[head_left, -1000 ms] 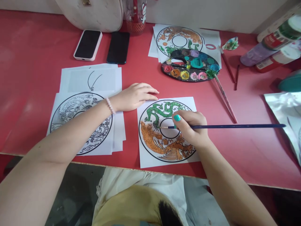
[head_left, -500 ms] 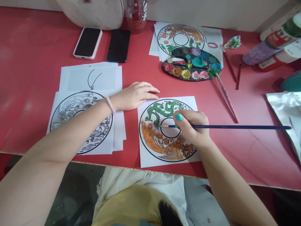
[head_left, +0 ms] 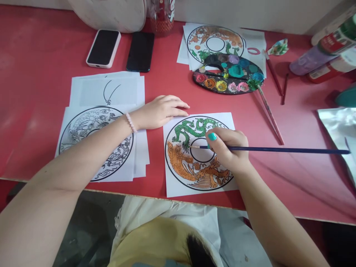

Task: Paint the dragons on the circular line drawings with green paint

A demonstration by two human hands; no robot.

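Note:
My right hand (head_left: 229, 146) is closed around a thin paintbrush (head_left: 278, 150) with a long dark blue handle. The bristle tip is at the green dragon's dark claw, just left of the inner ring, on a square sheet of paper (head_left: 174, 187). This sheet carries a round design with a green dragon above and an orange phoenix below. My left hand (head_left: 164, 110) lies flat, fingers stretched out, with its fingertips at the sheet's upper left corner. Beneath my left forearm is a stack of printed sheets (head_left: 139, 155) with an uncoloured round dragon and phoenix drawing.
A paint palette (head_left: 214, 88) holds several colours, with a second paintbrush (head_left: 271, 115) leaning on it. Behind it lies another coloured sheet (head_left: 185, 48). Two phones (head_left: 103, 48) lie at the back left, near a pale bag (head_left: 111, 13). Paint bottles (head_left: 311, 59) stand at the right.
Both hands stay almost in place, the right one still gripping the paintbrush at the claw. The brush's handle end has swung very slightly; the whole view has shifted a little.

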